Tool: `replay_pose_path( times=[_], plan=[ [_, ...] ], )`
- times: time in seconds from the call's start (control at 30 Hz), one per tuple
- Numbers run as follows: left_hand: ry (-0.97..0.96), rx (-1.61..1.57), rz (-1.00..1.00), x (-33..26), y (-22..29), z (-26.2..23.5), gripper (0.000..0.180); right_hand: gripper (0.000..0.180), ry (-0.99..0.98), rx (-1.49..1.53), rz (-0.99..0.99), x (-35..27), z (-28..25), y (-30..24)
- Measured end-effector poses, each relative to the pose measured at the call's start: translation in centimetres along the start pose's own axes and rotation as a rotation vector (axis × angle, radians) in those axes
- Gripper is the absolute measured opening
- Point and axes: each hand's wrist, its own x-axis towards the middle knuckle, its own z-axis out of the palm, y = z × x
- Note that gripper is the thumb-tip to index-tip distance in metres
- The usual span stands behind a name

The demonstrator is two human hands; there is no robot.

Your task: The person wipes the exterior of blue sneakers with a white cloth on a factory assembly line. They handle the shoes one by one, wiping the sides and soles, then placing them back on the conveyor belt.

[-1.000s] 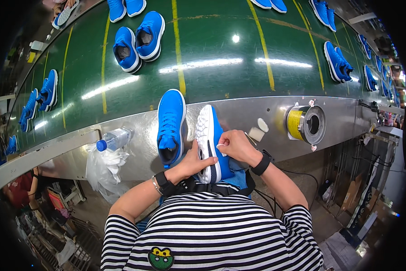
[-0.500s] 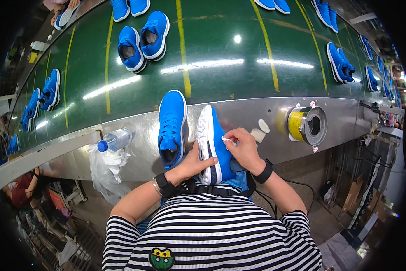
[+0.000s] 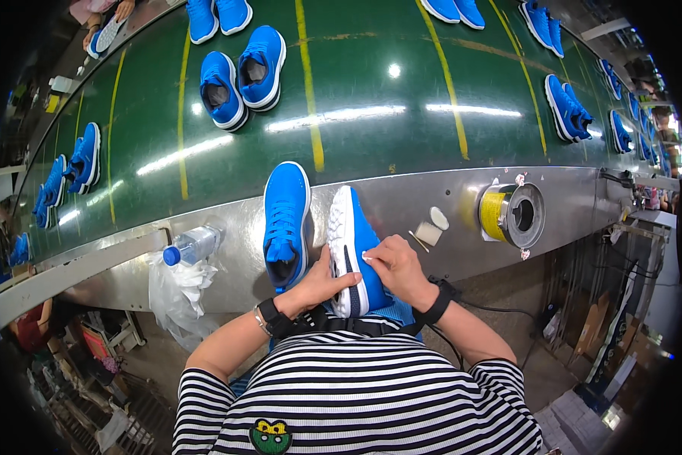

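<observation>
My left hand (image 3: 320, 283) is closed around the sole side of a blue sneaker (image 3: 370, 229) with a white sole. The sneaker lies tilted on its side in front of my body, toe pointing away from me. With the fingertips of my right hand (image 3: 402, 271) I pinch a small white wad (image 3: 366, 256) that touches the blue upper near the sole. What the wad is made of cannot be made out. Just left of it, a matching blue sneaker (image 3: 284, 208) rests upright on the metal ledge, heel toward me.
Along the metal ledge (image 3: 462, 186) are a yellow-labelled tin (image 3: 496, 215), a white pad (image 3: 429, 233), a thin stick (image 3: 418, 242), a clear bottle (image 3: 197, 244) and a hanging plastic bag (image 3: 176, 292). Beyond, a green conveyor belt (image 3: 371, 68) carries blue sneaker pairs. Another person's hand (image 3: 124, 10) shows far left.
My right hand has moved the white wad toward me and to the left over the upper, closer to the sole. The thin stick beside the pad now shows. The left hand keeps its hold.
</observation>
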Motion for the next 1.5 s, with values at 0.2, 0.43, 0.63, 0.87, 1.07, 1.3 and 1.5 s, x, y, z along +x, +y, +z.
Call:
replay_pose_path(
  times=[0.2,0.43,0.63,0.87,1.07,1.3,1.5],
  plan=[
    [-0.007,0.068,-0.035,0.0,-0.8,-0.3,0.093,0.006,-0.071,-0.098,-0.099,-0.5,0.4,0.3],
    [-0.046,-0.07,-0.114,-0.9,2.5,-0.1,0.087,0.01,0.118,0.374,0.314,0.8,-0.7,-0.2],
    [-0.059,-0.088,-0.123,-0.9,2.9,-0.1,0.084,0.012,0.272,0.198,0.192,5.5,2.6,0.6],
    [-0.063,-0.169,-0.13,-0.8,2.7,-0.5,0.084,0.008,-0.088,0.042,-0.086,3.3,0.7,0.4],
    [-0.196,-0.541,-0.09,-0.3,2.0,-1.2,0.078,0.011,0.53,0.647,0.428,0.2,-4.5,3.8],
    [-0.261,-0.73,-0.186,0.5,1.7,-1.7,0.074,0.03,0.551,-0.36,0.403,-3.7,-5.9,12.6],
    [-0.205,-0.963,-0.268,0.4,0.2,-2.3,0.05,0.046,0.357,0.214,0.313,-3.2,-3.8,5.1]
  ],
)
